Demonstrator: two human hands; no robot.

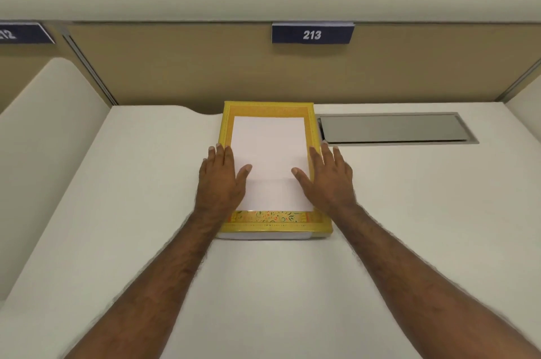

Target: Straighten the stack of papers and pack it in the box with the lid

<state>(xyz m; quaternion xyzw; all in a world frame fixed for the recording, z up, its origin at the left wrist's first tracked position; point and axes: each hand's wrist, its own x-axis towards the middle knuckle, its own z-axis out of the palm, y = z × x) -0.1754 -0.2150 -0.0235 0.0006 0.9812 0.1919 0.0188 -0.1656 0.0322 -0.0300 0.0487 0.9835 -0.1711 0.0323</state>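
White tabletop [409, 212] before me; metal cable hatch [392, 128] at one o'clock; sign "213" [312, 34] at twelve, on tan partition [175, 66].

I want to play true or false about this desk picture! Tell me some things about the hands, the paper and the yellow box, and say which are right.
1. The white paper lies on top of the yellow box. True.
2. The left hand is holding a pencil. False: it lies flat and open on the left edge of the paper and holds nothing.
3. The right hand lies flat on the right edge of the paper. True.
4. The sign on the wall reads 500. False: it reads 213.
5. The box is on the floor. False: it rests on the white desk.
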